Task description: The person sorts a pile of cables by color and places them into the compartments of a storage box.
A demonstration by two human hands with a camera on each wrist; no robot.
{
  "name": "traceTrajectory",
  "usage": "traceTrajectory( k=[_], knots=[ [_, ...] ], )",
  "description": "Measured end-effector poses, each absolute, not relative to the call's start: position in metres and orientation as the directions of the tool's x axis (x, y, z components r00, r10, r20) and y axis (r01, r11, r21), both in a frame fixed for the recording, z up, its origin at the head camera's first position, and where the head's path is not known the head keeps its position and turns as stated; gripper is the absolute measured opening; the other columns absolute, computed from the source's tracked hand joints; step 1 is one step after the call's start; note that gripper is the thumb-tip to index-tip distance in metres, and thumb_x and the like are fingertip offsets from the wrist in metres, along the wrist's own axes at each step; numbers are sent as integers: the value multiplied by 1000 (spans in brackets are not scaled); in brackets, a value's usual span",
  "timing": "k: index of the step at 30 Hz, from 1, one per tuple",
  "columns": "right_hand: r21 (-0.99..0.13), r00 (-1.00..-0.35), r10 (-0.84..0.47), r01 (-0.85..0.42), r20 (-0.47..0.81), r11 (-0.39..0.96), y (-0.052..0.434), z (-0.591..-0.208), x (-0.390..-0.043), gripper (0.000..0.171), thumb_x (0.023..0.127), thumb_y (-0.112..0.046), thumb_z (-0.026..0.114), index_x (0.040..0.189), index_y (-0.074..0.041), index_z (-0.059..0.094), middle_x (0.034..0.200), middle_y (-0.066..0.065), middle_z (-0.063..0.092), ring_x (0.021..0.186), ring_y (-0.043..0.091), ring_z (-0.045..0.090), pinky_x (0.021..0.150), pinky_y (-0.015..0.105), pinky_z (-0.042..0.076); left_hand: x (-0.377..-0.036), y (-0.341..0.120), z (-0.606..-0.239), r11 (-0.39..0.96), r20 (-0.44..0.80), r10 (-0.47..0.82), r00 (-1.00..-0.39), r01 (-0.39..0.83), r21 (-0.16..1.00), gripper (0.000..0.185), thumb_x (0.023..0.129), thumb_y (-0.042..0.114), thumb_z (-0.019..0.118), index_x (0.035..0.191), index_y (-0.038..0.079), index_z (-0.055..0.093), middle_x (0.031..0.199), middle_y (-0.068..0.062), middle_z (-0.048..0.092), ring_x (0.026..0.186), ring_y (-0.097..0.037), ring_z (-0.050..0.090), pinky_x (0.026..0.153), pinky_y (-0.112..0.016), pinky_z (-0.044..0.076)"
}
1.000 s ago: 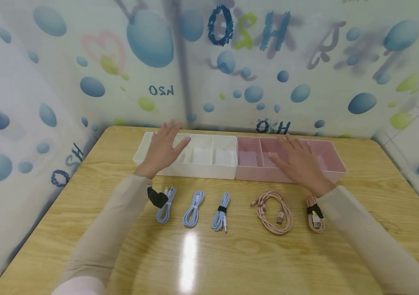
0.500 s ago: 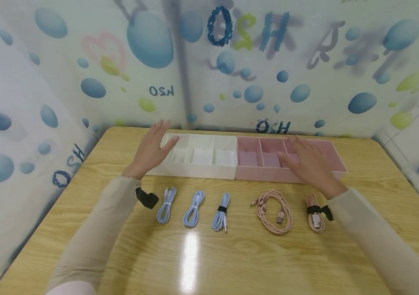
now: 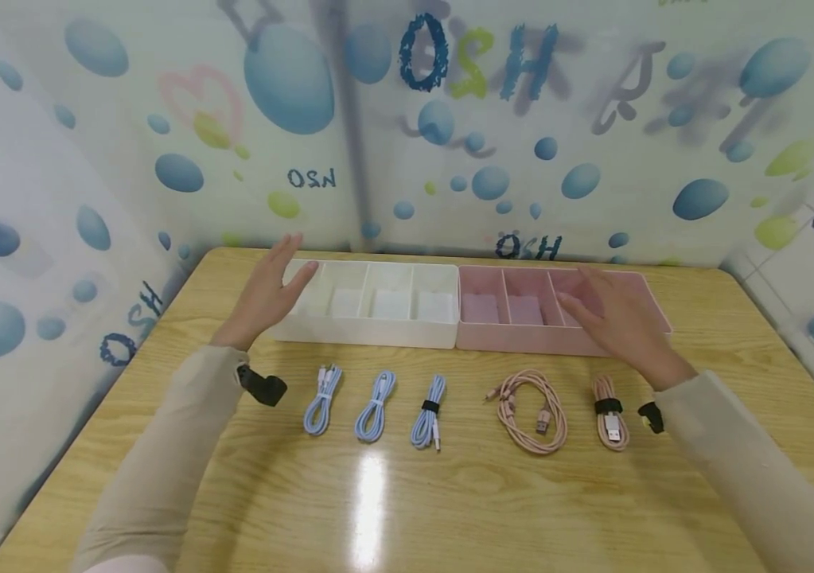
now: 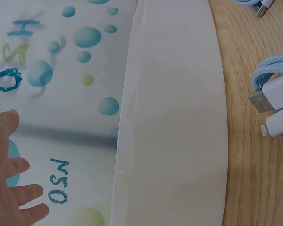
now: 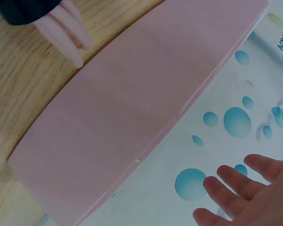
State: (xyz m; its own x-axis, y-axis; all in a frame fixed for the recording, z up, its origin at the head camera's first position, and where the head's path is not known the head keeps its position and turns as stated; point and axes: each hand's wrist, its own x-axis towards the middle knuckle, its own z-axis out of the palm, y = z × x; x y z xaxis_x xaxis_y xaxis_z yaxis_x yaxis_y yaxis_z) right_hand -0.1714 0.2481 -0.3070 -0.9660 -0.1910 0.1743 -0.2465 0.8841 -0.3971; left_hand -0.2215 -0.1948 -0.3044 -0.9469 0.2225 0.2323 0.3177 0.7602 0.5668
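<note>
- Hovering flat and holding nothing: left hand [image 3: 266, 288] by the white tray [image 3: 367, 332], right hand [image 3: 617, 322] over the pink tray [image 3: 521, 341].
- Showing white plugs [image 4: 273, 110] up close only from the left wrist.
- Spread further apart than a second ago.

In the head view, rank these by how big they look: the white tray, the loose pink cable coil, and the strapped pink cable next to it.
1. white tray, clearly the largest.
2. loose pink cable coil, spread in a wide loop.
3. strapped pink cable, a narrow bundle held by a black strap.

The two cables lie in the same row, so nearness to the camera hardly matters.
</note>
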Motion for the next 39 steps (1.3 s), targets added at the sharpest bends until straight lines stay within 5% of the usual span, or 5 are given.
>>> traceTrajectory(
  k=[12, 25, 39],
  knots=[
    [-415, -984, -138, -173, 113, 893, 267, -302, -158, 68, 91, -47, 37, 138, 1, 24, 135, 28, 29, 118, 50, 26, 86, 66, 22, -222, -217, -303, 733, 90, 149, -985, 171, 658, 67, 91, 52, 32, 144, 16, 10, 147, -12, 10, 131, -32, 9, 103, -51, 10],
    [-466, -987, -120, -157, 108, 871, 280, -305, -152, 68, 89, -47, 45, 139, -5, 26, 134, 26, 33, 118, 47, 28, 90, 62, 22, -223, -234, -312, 704, -28, 77, -997, 35, 709, 75, 84, 63, 34, 143, 26, 7, 148, -8, 7, 132, -33, 5, 100, -56, 9],
    [-609, -992, -40, -105, 118, 786, 298, -316, -136, 59, 92, -34, 45, 136, 3, 29, 121, 33, 41, 104, 48, 42, 75, 58, 40, -223, -241, -317, 664, -73, 54, -996, -18, 747, 78, 82, 63, 38, 143, 23, 12, 146, -13, 14, 130, -34, 15, 98, -56, 19]
  ],
)
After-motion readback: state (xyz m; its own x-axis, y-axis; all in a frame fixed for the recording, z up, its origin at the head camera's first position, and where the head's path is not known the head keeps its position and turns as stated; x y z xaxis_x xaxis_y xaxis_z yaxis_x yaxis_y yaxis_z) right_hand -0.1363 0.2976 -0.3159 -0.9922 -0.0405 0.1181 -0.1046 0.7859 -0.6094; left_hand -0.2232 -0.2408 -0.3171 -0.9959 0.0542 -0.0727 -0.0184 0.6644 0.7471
